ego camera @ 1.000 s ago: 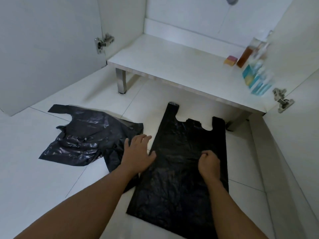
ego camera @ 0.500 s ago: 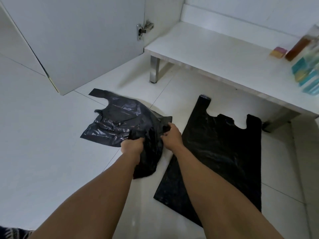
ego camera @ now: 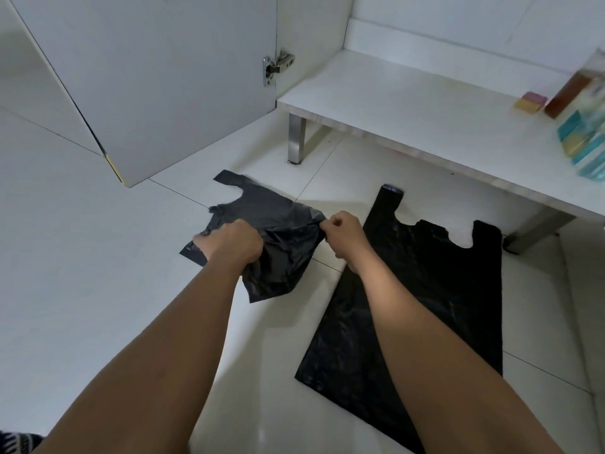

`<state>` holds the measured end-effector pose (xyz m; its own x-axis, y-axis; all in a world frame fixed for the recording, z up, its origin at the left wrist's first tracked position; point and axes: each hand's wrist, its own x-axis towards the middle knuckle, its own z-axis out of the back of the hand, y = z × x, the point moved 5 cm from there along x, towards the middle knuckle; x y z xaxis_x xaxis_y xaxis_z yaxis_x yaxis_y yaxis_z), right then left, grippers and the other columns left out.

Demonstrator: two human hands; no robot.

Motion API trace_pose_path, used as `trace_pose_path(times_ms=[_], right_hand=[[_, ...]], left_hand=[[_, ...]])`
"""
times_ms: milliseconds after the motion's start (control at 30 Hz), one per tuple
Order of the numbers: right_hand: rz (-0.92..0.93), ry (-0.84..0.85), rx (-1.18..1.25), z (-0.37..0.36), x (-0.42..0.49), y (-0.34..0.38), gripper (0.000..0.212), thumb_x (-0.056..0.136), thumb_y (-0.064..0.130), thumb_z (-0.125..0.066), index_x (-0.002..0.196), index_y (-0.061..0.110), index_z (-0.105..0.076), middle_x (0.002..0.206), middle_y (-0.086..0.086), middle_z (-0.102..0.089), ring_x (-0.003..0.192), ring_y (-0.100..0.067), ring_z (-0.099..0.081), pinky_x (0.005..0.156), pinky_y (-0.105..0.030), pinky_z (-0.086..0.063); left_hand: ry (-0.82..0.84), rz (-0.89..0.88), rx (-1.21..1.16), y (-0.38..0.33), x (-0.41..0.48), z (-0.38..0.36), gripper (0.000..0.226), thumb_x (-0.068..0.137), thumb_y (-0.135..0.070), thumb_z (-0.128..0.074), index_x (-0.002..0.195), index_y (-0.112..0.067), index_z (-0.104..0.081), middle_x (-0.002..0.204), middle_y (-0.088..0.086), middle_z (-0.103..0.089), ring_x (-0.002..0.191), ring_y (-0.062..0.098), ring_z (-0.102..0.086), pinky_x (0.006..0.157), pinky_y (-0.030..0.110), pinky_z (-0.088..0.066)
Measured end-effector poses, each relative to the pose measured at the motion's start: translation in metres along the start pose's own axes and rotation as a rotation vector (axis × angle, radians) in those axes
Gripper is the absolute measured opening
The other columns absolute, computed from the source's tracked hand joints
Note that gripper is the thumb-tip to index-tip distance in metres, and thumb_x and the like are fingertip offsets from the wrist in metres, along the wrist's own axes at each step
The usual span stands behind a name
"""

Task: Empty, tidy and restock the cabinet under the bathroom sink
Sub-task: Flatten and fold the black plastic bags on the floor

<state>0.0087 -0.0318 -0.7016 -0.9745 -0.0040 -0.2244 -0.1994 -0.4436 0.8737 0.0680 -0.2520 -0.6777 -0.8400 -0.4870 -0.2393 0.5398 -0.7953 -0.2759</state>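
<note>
A crumpled dark grey plastic bag (ego camera: pixel 278 234) lies on the white tiled floor, partly lifted. My left hand (ego camera: pixel 230 242) is closed on its left side and my right hand (ego camera: pixel 343 234) pinches its right edge, the bag stretched between them. To the right a second black plastic bag (ego camera: pixel 425 290) lies flat on the floor, handles pointing toward the cabinet. The open cabinet's white bottom shelf (ego camera: pixel 409 106) stands on metal legs just beyond the bags.
The left cabinet door (ego camera: pixel 157 86) stands open, with a hinge (ego camera: pixel 276 67) at its inner edge. On the shelf's right end sit a small sponge (ego camera: pixel 530 101), an amber bottle (ego camera: pixel 569 90) and blurred teal packages (ego camera: pixel 582 142). A metal leg (ego camera: pixel 296 139) is near the grey bag.
My hands left the flat black bag and took hold of the crumpled grey bag on the left. They now pull it apart and lift it a little.
</note>
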Motion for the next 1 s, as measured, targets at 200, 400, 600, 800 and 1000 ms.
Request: trace_pose_path(times_ms=[200,400,600,800,1000], right_hand=[[0.189,-0.033,-0.048,0.019,0.0,0.046,0.018,0.084,0.021,-0.077,0.08,0.007,-0.067,0.072,0.0,-0.064,0.062,-0.009,-0.061,0.052,-0.018,-0.047],[0.137,-0.143,0.119,0.035,0.008,0.062,0.026,0.098,0.034,-0.057,0.088,0.013,-0.069,0.073,0.005,-0.06,0.07,-0.012,-0.055,0.062,-0.026,-0.042],[0.098,-0.151,0.421,0.045,0.014,0.071,0.015,0.096,0.021,-0.063,0.109,0.028,-0.061,0.105,-0.003,-0.064,0.094,-0.022,-0.069,0.077,-0.042,-0.061],[-0.026,-0.199,0.599,0.065,0.022,0.083,0.026,0.08,0.012,-0.081,0.098,0.018,-0.063,0.105,-0.011,-0.069,0.089,-0.025,-0.072,0.071,-0.036,-0.062],[-0.187,-0.171,0.669,0.1,0.019,0.077,0.039,0.067,0.008,-0.089,0.1,0.006,-0.067,0.093,-0.012,-0.074,0.091,-0.026,-0.073,0.067,-0.027,-0.059]], left_hand=[[-0.037,-0.099,0.202,-0.024,0.018,0.068,0.018,0.097,-0.03,-0.039,0.103,-0.02,-0.053,0.1,0.005,-0.057,0.092,0.027,-0.05,0.086,0.041,-0.025],[-0.322,-0.094,-0.04,-0.023,0.034,0.099,0.03,0.086,-0.03,-0.057,0.107,-0.008,-0.057,0.104,0.01,-0.064,0.098,0.036,-0.062,0.093,0.041,-0.042],[-0.264,-0.036,-0.857,-0.021,0.043,0.099,0.046,0.094,-0.037,-0.059,0.058,-0.012,-0.042,0.061,0.002,-0.043,0.06,0.024,-0.043,0.061,0.029,-0.037],[-0.014,0.088,-1.112,-0.017,0.053,0.1,0.018,0.092,-0.013,-0.061,0.076,-0.006,-0.064,0.079,0.011,-0.062,0.065,0.026,-0.058,0.065,0.035,-0.051],[0.152,0.185,-1.349,-0.009,0.051,0.096,0.016,0.096,-0.011,-0.061,0.08,-0.011,-0.057,0.054,0.002,-0.061,0.032,0.011,-0.056,0.034,0.017,-0.042]])
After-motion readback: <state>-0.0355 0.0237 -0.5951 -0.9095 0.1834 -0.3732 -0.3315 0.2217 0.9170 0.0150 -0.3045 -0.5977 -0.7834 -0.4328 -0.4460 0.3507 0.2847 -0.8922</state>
